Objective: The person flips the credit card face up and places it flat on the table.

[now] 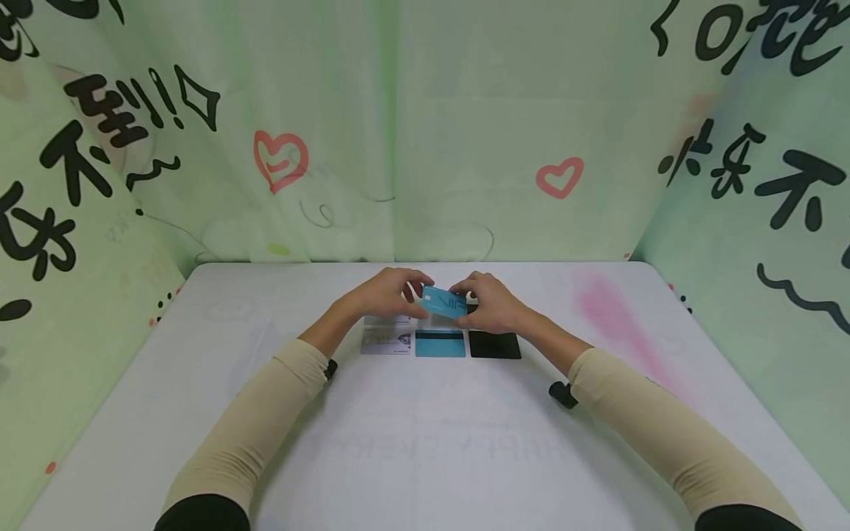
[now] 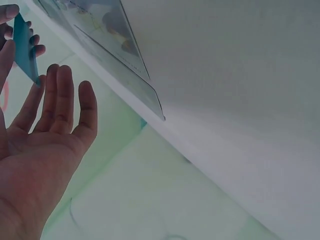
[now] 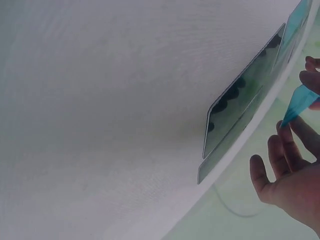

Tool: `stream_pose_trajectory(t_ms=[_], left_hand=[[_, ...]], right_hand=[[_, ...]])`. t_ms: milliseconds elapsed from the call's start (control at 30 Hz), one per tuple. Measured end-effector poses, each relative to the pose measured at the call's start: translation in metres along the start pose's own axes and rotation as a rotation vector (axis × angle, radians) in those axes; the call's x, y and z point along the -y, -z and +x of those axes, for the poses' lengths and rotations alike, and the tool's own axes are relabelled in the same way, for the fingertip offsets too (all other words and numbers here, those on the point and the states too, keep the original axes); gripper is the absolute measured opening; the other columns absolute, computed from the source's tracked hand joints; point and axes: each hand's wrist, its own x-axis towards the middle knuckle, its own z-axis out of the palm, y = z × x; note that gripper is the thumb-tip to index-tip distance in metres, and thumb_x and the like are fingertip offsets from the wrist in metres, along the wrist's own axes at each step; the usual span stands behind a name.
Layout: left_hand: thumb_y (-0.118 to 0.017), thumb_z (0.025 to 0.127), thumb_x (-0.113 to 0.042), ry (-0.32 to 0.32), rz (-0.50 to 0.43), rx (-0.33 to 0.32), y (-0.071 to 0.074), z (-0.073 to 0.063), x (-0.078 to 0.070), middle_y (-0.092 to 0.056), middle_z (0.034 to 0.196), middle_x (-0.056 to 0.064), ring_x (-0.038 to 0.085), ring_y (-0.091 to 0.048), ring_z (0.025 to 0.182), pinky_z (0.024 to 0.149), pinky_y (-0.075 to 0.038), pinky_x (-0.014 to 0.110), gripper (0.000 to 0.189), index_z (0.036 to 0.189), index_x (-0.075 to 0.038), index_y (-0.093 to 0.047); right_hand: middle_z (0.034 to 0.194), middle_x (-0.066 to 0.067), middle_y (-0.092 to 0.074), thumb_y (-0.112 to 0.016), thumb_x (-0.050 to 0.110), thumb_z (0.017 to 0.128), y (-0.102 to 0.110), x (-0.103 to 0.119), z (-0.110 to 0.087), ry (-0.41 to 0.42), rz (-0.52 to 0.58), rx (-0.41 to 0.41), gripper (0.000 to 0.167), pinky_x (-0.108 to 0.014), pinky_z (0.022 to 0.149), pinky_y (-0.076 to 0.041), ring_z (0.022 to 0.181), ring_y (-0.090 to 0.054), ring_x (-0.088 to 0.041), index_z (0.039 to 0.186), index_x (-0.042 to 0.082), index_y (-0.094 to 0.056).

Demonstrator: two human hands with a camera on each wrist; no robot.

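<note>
Just above the table, a blue card (image 1: 443, 302) with dark lettering is held tilted between both hands. The left hand (image 1: 393, 292) pinches its left end by the edges with thumb and index finger, the other fingers spread apart. On the opposite end, the right hand (image 1: 493, 304) grips the card the same way. Beneath lie more cards in two rows: a pale printed card (image 1: 387, 342), a blue card with a dark stripe (image 1: 440, 344) and a black card (image 1: 494, 345) form the near row. The hands and held card partly hide the far row.
The white table (image 1: 425, 442) carries a pink stain on its right side. Pale green curtains (image 1: 465, 110) with black writing and red hearts stand behind and at both sides. A black device (image 1: 563, 394) is strapped at the right wrist.
</note>
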Motion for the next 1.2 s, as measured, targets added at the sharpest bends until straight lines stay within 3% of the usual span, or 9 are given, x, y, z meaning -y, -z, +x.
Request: stream_pose_trajectory(t_ms=[800, 1200], left_hand=[[-0.083, 0.089, -0.027, 0.0, 0.103, -0.009, -0.003, 0.006, 0.002, -0.062, 0.124, 0.008, 0.027, -0.064, 0.11, 0.093, -0.055, 0.035, 0.053, 0.137, -0.008, -0.068], [-0.084, 0.088, -0.027, 0.051, 0.141, 0.049, -0.005, 0.014, 0.001, -0.063, 0.123, 0.008, 0.023, -0.06, 0.107, 0.094, -0.053, 0.035, 0.053, 0.136, -0.008, -0.069]], right_hand=[[0.128, -0.015, -0.061, -0.08, 0.027, 0.088, 0.001, -0.004, 0.001, -0.007, 0.01, -0.006, 0.053, -0.049, 0.101, -0.049, 0.119, -0.054, -0.033, 0.136, 0.008, -0.068], [0.129, -0.016, -0.061, -0.079, 0.027, 0.089, -0.001, -0.008, 0.003, -0.015, 0.004, 0.019, 0.052, -0.05, 0.1, -0.048, 0.12, -0.054, -0.034, 0.136, 0.006, -0.068]])
